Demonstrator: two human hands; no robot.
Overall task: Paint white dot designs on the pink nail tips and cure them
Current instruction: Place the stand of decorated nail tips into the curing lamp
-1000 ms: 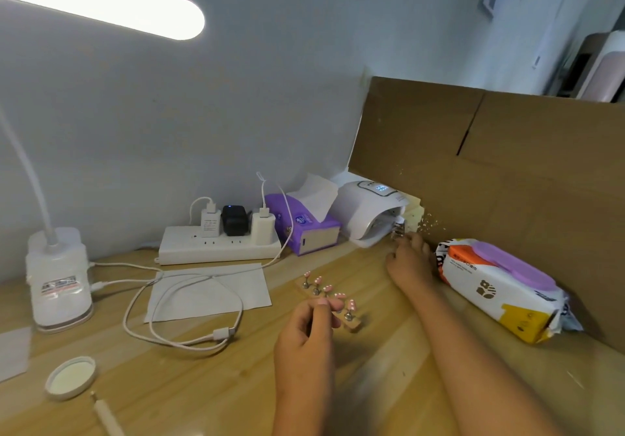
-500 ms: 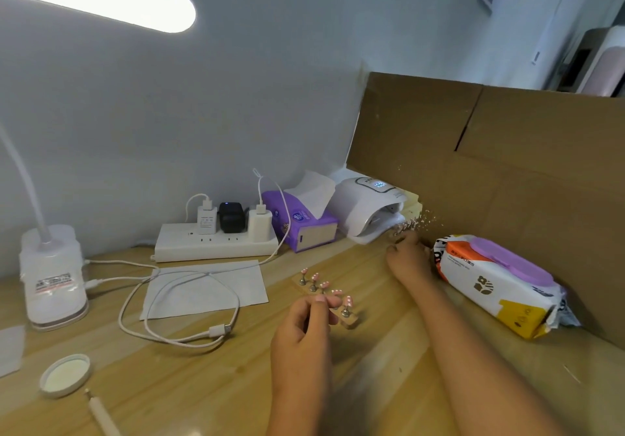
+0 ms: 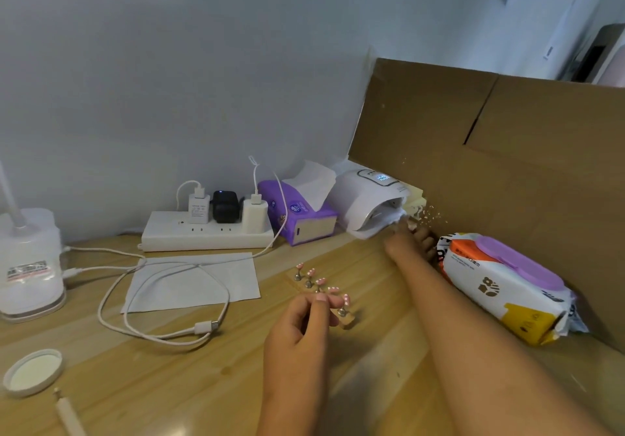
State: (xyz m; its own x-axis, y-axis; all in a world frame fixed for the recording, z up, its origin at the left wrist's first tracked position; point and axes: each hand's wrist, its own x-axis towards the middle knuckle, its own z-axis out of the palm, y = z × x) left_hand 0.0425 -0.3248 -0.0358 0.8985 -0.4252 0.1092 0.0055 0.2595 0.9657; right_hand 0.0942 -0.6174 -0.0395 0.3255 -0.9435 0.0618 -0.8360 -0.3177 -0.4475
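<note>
Several pink nail tips with white dots stand on small metal posts along a wooden holder strip in the middle of the desk. My left hand grips the near end of that strip with curled fingertips. The white nail lamp sits at the back against the cardboard, its display lit. My right hand reaches to the lamp's opening. Its fingers are curled around a small pale object that is too blurred to identify.
A wet-wipes pack lies right of my right arm, against the cardboard wall. Behind the holder are a purple tissue box, a power strip, a looped white cable on paper, and a desk lamp base. A white lid and pen lie front left.
Both hands stay almost where they were. Only the view has shifted slightly.
</note>
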